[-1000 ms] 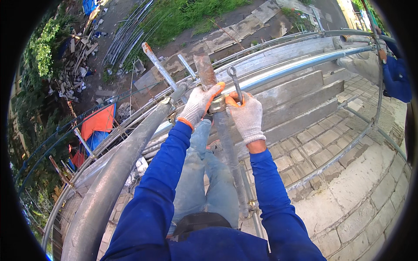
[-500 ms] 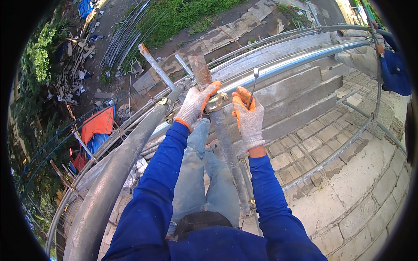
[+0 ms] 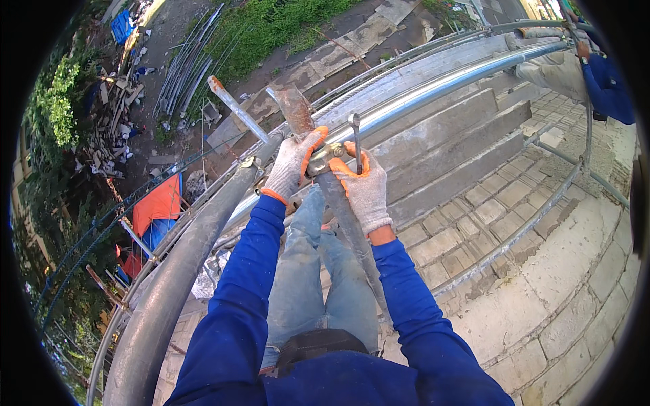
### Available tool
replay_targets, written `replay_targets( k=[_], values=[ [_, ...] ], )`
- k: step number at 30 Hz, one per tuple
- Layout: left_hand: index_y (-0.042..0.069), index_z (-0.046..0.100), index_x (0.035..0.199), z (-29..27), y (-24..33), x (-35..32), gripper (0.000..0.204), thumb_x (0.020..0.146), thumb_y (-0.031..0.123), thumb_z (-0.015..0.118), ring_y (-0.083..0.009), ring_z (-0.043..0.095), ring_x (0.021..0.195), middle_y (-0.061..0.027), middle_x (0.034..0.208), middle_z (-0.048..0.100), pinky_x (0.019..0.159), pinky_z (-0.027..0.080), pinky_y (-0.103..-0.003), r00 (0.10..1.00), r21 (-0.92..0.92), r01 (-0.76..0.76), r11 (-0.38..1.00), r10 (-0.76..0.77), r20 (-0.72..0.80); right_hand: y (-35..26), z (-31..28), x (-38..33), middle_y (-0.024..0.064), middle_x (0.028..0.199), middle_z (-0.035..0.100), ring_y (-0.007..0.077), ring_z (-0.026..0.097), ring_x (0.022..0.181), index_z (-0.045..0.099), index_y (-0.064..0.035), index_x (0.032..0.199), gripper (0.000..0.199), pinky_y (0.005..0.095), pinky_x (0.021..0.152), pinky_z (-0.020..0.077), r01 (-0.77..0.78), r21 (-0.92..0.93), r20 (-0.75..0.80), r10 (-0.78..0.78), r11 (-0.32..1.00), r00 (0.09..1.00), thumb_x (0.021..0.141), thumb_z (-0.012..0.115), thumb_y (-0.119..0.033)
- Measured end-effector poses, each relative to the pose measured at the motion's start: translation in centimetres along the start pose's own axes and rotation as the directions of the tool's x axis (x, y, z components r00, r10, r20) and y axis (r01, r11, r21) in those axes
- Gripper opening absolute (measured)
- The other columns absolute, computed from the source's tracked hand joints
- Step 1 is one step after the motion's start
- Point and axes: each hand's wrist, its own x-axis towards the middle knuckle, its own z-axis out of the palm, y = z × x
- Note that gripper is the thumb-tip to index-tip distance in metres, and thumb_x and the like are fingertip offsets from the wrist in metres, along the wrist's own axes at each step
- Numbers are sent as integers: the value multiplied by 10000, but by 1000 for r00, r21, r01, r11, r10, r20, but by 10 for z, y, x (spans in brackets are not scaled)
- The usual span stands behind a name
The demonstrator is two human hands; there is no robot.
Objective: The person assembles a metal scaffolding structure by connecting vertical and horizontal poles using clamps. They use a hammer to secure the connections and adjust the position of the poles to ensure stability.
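— While both gloved hands sit high on the scaffold, where exactly is the left hand?
— Wrapped shut around the rusty upright tube, just beside the metal coupler where that tube meets the long horizontal pipe. Grip fully closed, fingers curled over the steel!
— And the right hand?
— Closed as well, clamped on the spanner, whose shaft stands almost upright out of the fist, ring end on top. It sits right beside the coupler; whether the lower end is seated on the nut, I cannot tell, the glove hides it.
— What lies under the hands?
— A darker tube runs down from the coupler between the blue sleeves, over the person's jeans-clad legs. A thick grey pipe sweeps along the left side.
— Anything around?
— Grey block wall on the right, with a thin rail curving beside it. Far below on the left, an orange tarp, stacked rods and rubble. At top right another person's blue sleeve holds the far end of the scaffold
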Motion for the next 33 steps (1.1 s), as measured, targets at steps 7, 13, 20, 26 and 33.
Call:
replay_targets(
  k=[7, 13, 20, 26, 33],
  values=[
    [-55, 660, 1174, -2, 4, -11, 501, 914, 364, 754, -115, 613, 863, -66, 1021, 678, 706, 516, -299, 999, -62, 35, 997, -36, -11, 12, -16, -14, 158, 1140, 694, 196, 658, 1076, 452, 8, 1457, 865, 330, 855, 556, -105, -55, 256, 116, 993, 960, 748, 903, -199],
    [-54, 643, 1195, -9, -2, -23, 488, 944, 357, 721, -111, 604, 877, -58, 1023, 667, 736, 508, -286, 996, 10, 8, 1000, -8, -93, -8, -10, 5, 129, 1201, 668, 208, 635, 1113, 440, -29, 1479, 906, 351, 912, 539, -40, -278, 446, 165, 960, 880, 722, 908, -201],
    [-71, 554, 1294, -32, -26, -26, 527, 943, 292, 707, -141, 629, 1031, -110, 1151, 663, 880, 515, -282, 997, -88, -74, 993, 75, 6, -13, 6, 4, 52, 974, 686, 70, 613, 813, 594, 2, 1282, 476, 232, 683, 511, -292, 213, 301, 222, 932, 927, 866, 795, -112],
    [-63, 550, 1233, -25, 0, -36, 569, 816, 197, 836, -166, 655, 1001, -127, 1129, 676, 851, 541, -306, 989, 200, -94, 975, 68, 134, -6, 23, -1, 53, 935, 691, 75, 632, 822, 654, 17, 1129, 224, 233, 680, 522, -209, 291, 81, 194, 934, 978, 918, 714, -29],
    [-50, 638, 1105, -15, -6, -38, 418, 812, 174, 836, -122, 637, 851, -74, 991, 702, 728, 532, -305, 997, 92, -75, 993, 71, 42, 27, 35, -1, 119, 987, 701, 185, 683, 863, 673, 44, 1093, 210, 302, 742, 537, -32, 74, -95, 39, 997, 995, 917, 712, -64]
  ],
)
